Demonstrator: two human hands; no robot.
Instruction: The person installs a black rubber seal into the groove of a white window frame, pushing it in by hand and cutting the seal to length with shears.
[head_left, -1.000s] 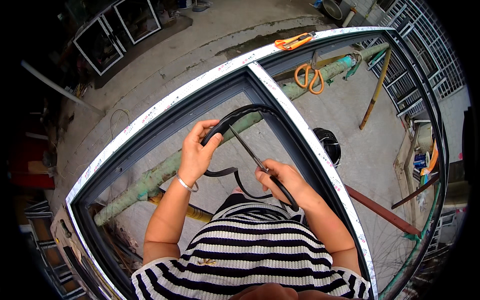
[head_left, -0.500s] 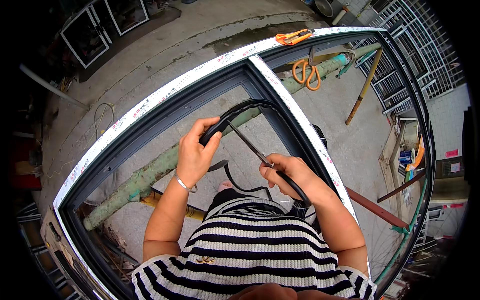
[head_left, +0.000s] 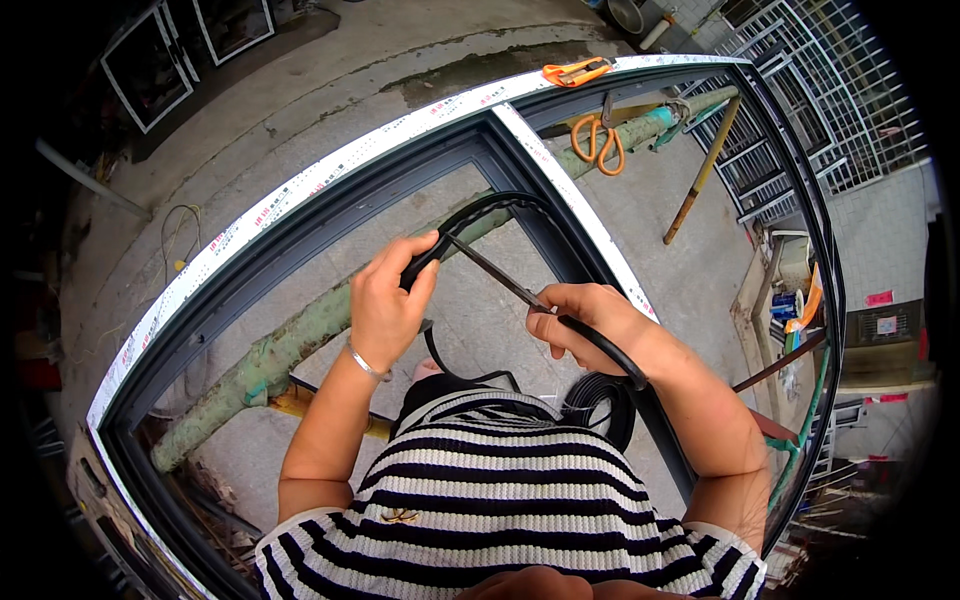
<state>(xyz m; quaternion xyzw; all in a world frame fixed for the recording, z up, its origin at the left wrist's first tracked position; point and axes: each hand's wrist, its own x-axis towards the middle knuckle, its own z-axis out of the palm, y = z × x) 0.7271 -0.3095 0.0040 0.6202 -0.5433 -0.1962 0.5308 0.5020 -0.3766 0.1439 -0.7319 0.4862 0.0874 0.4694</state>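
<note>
My left hand point(head_left: 388, 300) pinches a black rubber sealing strip point(head_left: 482, 207) between thumb and fingers. From there the strip arches up and right to the inner edge of the dark window frame point(head_left: 550, 245). My right hand point(head_left: 598, 322) is closed round a pair of black-handled scissors point(head_left: 495, 270). Their blades look nearly closed and point up and left, with the tips at the strip beside my left fingertips. Whether they touch or cut the strip I cannot tell. A large loop of the handle curves out below my right hand.
White printed film point(head_left: 300, 190) covers the frame's outer faces. A green pole point(head_left: 290, 345) runs beneath it. Orange-handled scissors point(head_left: 598, 150) hang at the far bar, near an orange tool point(head_left: 577, 72). A coil of black strip point(head_left: 600, 400) lies by my waist.
The whole view has shifted slightly, and the coil by my waist shows more. My right hand has moved a little right, its scissors still pointed at the strip. My left hand keeps its pinch.
</note>
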